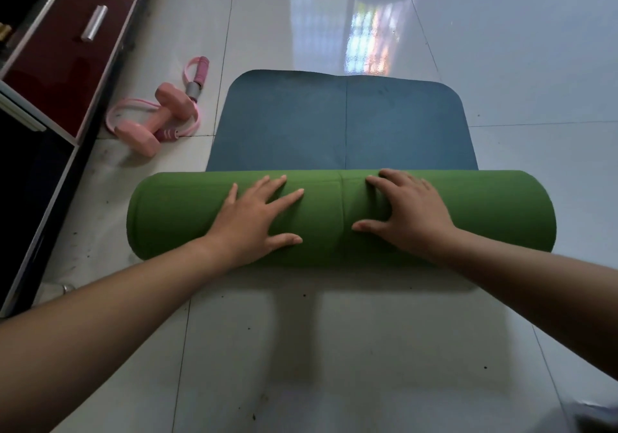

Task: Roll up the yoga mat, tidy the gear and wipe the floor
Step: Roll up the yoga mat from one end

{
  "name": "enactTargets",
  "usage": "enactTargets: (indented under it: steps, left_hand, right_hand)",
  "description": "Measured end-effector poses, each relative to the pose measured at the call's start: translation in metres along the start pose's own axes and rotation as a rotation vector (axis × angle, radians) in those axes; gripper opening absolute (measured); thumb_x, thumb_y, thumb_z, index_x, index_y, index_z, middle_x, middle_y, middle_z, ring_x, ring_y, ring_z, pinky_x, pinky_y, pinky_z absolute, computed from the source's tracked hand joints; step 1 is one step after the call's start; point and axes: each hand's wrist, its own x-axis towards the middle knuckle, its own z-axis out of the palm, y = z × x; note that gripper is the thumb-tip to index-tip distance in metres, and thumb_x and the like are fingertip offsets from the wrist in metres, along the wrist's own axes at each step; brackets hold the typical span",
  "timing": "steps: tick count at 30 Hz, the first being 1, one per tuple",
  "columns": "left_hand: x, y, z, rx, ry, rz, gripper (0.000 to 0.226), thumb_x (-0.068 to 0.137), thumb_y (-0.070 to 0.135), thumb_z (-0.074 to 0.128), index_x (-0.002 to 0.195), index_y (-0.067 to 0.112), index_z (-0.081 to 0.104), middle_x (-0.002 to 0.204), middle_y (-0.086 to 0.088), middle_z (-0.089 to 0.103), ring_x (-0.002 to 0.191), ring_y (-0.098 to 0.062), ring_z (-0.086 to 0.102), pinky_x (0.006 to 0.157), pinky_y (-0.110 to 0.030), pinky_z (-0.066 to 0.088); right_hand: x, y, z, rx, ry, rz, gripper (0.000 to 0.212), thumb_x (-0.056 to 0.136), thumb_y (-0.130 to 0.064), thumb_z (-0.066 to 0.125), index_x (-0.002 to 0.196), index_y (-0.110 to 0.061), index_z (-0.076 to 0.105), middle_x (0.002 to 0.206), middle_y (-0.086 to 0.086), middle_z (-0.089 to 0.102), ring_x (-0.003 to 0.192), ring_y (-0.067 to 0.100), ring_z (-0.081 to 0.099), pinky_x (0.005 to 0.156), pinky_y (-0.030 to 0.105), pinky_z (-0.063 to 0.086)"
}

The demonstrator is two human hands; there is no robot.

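My left hand (257, 215) and right hand (404, 212) both lie flat on top of the green roll of the yoga mat (341, 218), fingers spread and pressing down, gripping nothing. The roll sits directly under my palms, and past my fingertips the flat blue tail of the mat (341, 121) is all that is left to take in, so I judge the rolling to be mostly done.

To finish well, I think I should push forward with equal pressure from both palms. The roll's left end sticks out further beyond my left hand than the flat part does on that side, which suggests it is running slightly off line, so I would nudge the ends square before going on. My hands sit close to the middle; moving them wider apart should keep the ends from loosening into a cone.

Beyond my left hand, out to that side, the pink dumbbell (152, 120) lies on the tiled floor (334, 349) with the pink skipping rope (190, 78) looped around it, beside a dark red cabinet (67, 48). That gear is not yet tidied, and the floor near my forearms shows dark specks to wipe.
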Motion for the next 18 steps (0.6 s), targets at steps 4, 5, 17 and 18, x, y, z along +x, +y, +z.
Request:
enactTargets:
  steps: [4, 5, 17, 18]
  left_hand:
    - [0.018, -0.009, -0.005, 0.024, -0.087, -0.036, 0.103, 0.062, 0.074, 0.061, 0.144, 0.046, 0.006, 0.157, 0.004, 0.003, 0.144, -0.018, 0.003, 0.111, -0.058, 0.006]
    - [0.02, -0.011, -0.005, 0.039, -0.104, -0.035, 0.109, 0.057, 0.074, 0.065, 0.144, 0.046, 0.004, 0.157, 0.003, 0.003, 0.144, -0.019, 0.004, 0.111, -0.058, 0.007]
    - [0.024, -0.018, 0.006, 0.063, -0.088, 0.013, 0.11, 0.05, 0.075, 0.068, 0.142, 0.048, 0.014, 0.151, 0.003, 0.027, 0.137, -0.02, 0.028, 0.11, -0.051, 0.022]
    - [0.023, -0.019, 0.007, 0.061, -0.083, 0.018, 0.109, 0.051, 0.075, 0.068, 0.142, 0.048, 0.016, 0.15, 0.003, 0.029, 0.136, -0.02, 0.03, 0.111, -0.051, 0.024]
  right_hand:
    - [0.01, 0.002, 0.003, -0.009, 0.041, -0.004, 0.077, 0.076, -0.066, 0.055, 0.139, -0.025, 0.039, 0.147, 0.004, 0.036, 0.135, 0.024, 0.031, 0.112, 0.043, 0.025]
    - [0.012, 0.003, 0.003, -0.02, 0.023, -0.015, 0.076, 0.077, -0.066, 0.053, 0.14, -0.026, 0.038, 0.148, 0.004, 0.034, 0.136, 0.024, 0.029, 0.112, 0.043, 0.023]
    - [0.009, 0.022, 0.01, -0.302, -0.204, -0.203, 0.123, 0.055, -0.08, 0.061, 0.148, -0.026, 0.002, 0.156, 0.006, 0.009, 0.142, 0.027, 0.009, 0.113, 0.048, 0.013]
    - [0.009, 0.022, 0.009, -0.298, -0.194, -0.205, 0.121, 0.055, -0.079, 0.062, 0.148, -0.027, 0.006, 0.156, 0.005, 0.013, 0.141, 0.027, 0.013, 0.112, 0.048, 0.016]
